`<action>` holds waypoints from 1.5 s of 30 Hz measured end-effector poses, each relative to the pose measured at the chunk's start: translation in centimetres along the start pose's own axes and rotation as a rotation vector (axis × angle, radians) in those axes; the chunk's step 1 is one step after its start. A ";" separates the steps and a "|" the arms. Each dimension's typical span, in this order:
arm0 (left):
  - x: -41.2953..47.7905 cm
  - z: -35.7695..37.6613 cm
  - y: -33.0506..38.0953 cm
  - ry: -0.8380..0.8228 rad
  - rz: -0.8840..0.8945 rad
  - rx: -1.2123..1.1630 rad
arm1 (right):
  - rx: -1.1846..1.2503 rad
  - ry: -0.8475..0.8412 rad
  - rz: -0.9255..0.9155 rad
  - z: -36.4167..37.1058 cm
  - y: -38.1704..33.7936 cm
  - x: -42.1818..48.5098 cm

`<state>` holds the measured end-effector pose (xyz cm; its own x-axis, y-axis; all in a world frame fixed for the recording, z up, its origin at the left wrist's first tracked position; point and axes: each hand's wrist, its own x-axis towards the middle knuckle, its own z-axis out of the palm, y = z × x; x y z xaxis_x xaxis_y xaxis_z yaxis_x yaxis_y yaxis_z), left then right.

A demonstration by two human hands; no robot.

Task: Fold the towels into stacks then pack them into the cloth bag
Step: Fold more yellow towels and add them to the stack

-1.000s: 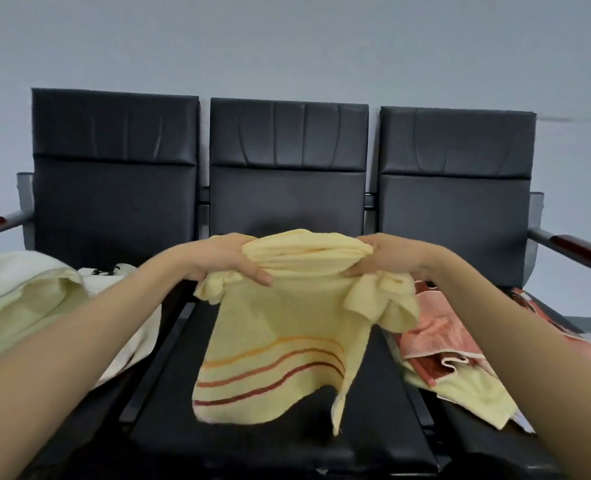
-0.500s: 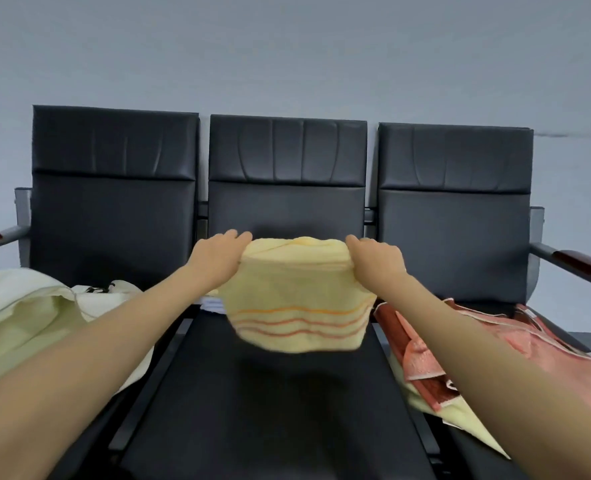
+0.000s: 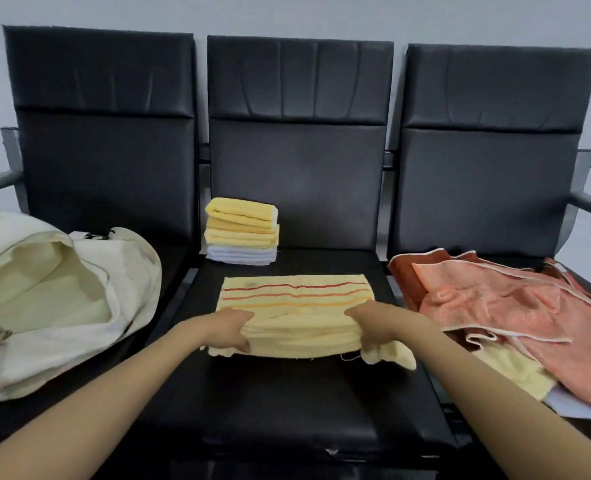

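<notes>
A yellow towel (image 3: 297,306) with red and orange stripes lies spread on the middle seat (image 3: 287,403). My left hand (image 3: 230,327) grips its near left edge and my right hand (image 3: 368,323) grips its near right edge, both bunching the cloth. A stack of folded yellow and white towels (image 3: 241,231) stands at the back left of the same seat. The open cream cloth bag (image 3: 55,296) lies on the left seat.
A heap of unfolded orange, rust and yellow towels (image 3: 502,306) covers the right seat. Three black chair backs (image 3: 301,140) rise behind the seats. Metal armrests stick out at both ends of the row.
The towel was held up in the air between both hands; now it lies down on the middle seat with my hands at its near edge. The view has tilted down, showing the folded stack.
</notes>
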<state>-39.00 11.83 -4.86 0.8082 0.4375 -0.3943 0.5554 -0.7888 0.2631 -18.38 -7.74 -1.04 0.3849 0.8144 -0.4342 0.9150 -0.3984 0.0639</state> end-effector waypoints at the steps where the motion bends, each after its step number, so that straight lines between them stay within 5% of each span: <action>1: -0.1 0.0 -0.2 -0.076 -0.013 -0.008 | 0.043 -0.061 -0.008 0.2 0.1 0.1; 6: -0.8 -1.2 0.3 -0.295 -0.106 0.011 | 0.359 -0.188 -0.037 0.1 1.1 0.8; 10: 0.2 -1.0 0.9 -0.123 -0.018 -0.229 | 0.652 -0.178 -0.074 0.4 1.5 1.8; 13: 1.3 -0.1 0.3 0.046 0.050 -0.473 | 0.756 -0.002 -0.109 0.7 1.7 2.8; 16: 1.9 0.1 -0.2 0.055 0.120 -0.675 | 0.756 0.007 -0.056 0.6 1.8 3.6; 23: 2.2 -1.0 1.4 0.153 0.074 -0.729 | 0.750 -0.022 -0.178 1.6 -0.1 4.7; 27: 2.1 0.0 1.8 0.195 0.160 -0.440 | 0.950 0.118 -0.385 0.2 -0.9 3.7; 32: 1.6 -0.2 3.7 0.159 0.366 -0.776 | 0.981 0.160 -0.536 -1.8 -1.1 1.6; 35: 1.5 -0.9 3.7 0.302 0.339 -0.802 | 1.004 0.233 -0.420 -2.1 0.4 1.7; 39: 2.3 -1.4 1.3 0.490 0.065 -0.604 | 0.757 0.385 -0.053 -0.3 2.9 4.1; 42: 3.4 -0.2 -1.1 0.451 -0.055 -0.518 | 0.603 0.351 0.118 2.1 3.5 5.5; 45: 4.5 1.5 -2.3 0.331 -0.093 -0.433 | 0.459 0.240 0.098 3.4 3.1 6.1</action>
<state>-37.00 14.96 -8.59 0.7314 0.6644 -0.1539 0.6008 -0.5210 0.6062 -13.62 -5.45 -6.53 0.5323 0.8164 -0.2241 0.7467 -0.5775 -0.3300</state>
